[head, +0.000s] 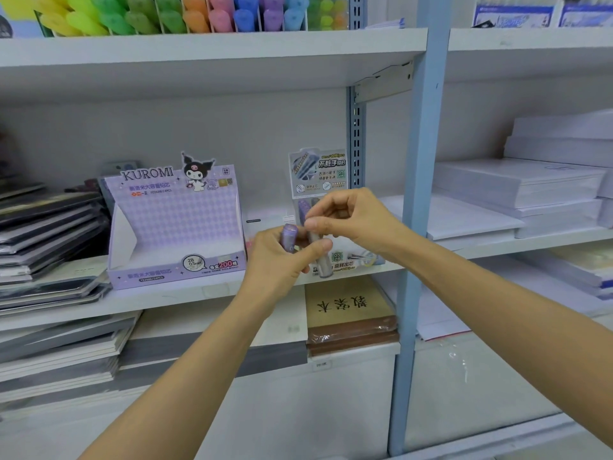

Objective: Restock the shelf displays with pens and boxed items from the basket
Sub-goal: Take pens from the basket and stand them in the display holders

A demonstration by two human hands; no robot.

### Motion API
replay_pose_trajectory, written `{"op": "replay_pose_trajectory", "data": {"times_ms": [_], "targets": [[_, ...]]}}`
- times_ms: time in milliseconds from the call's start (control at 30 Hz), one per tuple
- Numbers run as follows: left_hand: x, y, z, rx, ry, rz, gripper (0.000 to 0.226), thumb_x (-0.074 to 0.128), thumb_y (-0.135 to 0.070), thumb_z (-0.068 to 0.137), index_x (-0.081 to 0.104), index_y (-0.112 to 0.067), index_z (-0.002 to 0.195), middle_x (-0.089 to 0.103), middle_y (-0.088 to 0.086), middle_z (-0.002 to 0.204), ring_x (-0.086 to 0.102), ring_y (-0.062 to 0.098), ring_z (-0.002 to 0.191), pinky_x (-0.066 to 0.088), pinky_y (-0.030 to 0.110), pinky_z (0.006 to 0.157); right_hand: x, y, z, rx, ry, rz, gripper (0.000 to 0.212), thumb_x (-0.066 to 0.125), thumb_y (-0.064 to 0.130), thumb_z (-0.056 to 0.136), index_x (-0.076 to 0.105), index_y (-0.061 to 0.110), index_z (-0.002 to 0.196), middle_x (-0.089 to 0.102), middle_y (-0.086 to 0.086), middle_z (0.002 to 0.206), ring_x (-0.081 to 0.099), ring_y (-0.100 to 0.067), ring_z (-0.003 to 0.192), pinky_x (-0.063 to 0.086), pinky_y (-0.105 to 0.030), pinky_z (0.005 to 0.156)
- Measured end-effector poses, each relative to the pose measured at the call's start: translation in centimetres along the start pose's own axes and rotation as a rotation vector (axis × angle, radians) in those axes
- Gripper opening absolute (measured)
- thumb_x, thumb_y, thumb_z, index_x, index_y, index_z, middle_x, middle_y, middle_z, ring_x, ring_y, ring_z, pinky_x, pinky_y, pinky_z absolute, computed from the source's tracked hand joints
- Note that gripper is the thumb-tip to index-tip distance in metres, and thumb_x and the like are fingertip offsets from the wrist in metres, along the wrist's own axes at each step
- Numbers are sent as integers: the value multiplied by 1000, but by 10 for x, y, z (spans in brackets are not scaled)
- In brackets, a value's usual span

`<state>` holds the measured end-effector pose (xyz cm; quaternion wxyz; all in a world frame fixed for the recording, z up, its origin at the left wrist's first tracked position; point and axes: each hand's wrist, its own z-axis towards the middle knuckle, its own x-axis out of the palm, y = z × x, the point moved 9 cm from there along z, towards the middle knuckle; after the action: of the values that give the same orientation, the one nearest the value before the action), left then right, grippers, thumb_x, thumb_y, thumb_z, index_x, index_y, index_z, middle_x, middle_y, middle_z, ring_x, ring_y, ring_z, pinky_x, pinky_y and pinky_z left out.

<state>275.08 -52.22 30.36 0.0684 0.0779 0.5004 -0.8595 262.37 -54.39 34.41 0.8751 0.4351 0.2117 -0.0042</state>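
One head-worn view faces the shelf (185, 293) from close, looking forward and slightly down along both forearms.

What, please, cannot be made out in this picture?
Head view: lower half of the small display, covered by the left hand and right hand.
Head view: label of the purple tube, blurred, wrapped by the left hand.
Head view: top of the grey tube, pinched inside the right hand.
Head view: basket, outside the frame.
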Motion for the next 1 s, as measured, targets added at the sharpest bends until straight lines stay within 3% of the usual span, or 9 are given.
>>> {"op": "replay_pose_trajectory", "data": {"times_ms": [100,167,233,400,567,733,833,900,1000], "targets": [[2,11,1,-132,45,-200,23,70,-30,87,66,-16,104,68,-6,71,57,6,61,41,18,51,-18,-1,0,-25,-68,24,13,68,12,88,73,10,100,72,4,81,63,-4,72,51,-18,68],[3,22,3,-243,27,-356,12,57,-21,95,62,-11,100,65,3,81,56,12,70,43,23,57,-37,-7,2,-25,-167,51,14,64,9,91,72,12,103,72,3,87,64,-4,75,51,-19,71],[5,29,4,-317,10,-446,18,43,-13,99,60,-9,95,60,5,84,55,14,72,45,25,60,-56,-15,5,-22,-267,37,17,61,7,93,70,11,106,72,0,93,66,-6,80,53,-19,74],[6,28,3,-230,109,-374,21,38,-21,105,58,-13,106,63,5,87,65,16,79,58,31,74,-78,-41,19,30,-390,-66,19,55,4,96,68,13,108,70,-13,106,67,-18,90,56,-27,86],[5,28,2,-198,172,-312,20,42,-25,103,55,-18,116,64,2,78,66,15,76,56,30,69,-58,-57,37,64,-306,-200,23,54,4,96,66,4,116,69,-12,107,67,-25,97,55,-33,92],[6,34,2,-208,198,-267,20,47,-22,101,54,-15,119,67,3,84,66,17,81,53,29,70,-46,-62,42,46,-127,-387,22,58,11,96,68,12,115,70,-3,107,68,-10,89,53,-19,83],[6,36,4,-212,183,-278,23,48,-19,100,49,-8,120,69,7,89,66,17,82,54,28,66,-47,-66,45,66,-21,-327,23,57,7,96,67,9,116,69,-6,107,67,-14,93,54,-22,85],[7,36,4,-210,172,-273,25,49,-18,100,48,-4,120,70,9,92,67,17,81,55,26,65,-50,-66,46,68,-32,-274,24,56,4,95,63,8,118,67,-8,102,66,-19,94,56,-28,87],[8,36,5,-208,162,-266,26,50,-16,99,47,-1,121,70,11,94,67,17,82,56,26,66,-48,-65,46,47,-98,-228,18,58,3,94,62,9,110,65,-8,96,65,-20,90,57,-26,81]]}}
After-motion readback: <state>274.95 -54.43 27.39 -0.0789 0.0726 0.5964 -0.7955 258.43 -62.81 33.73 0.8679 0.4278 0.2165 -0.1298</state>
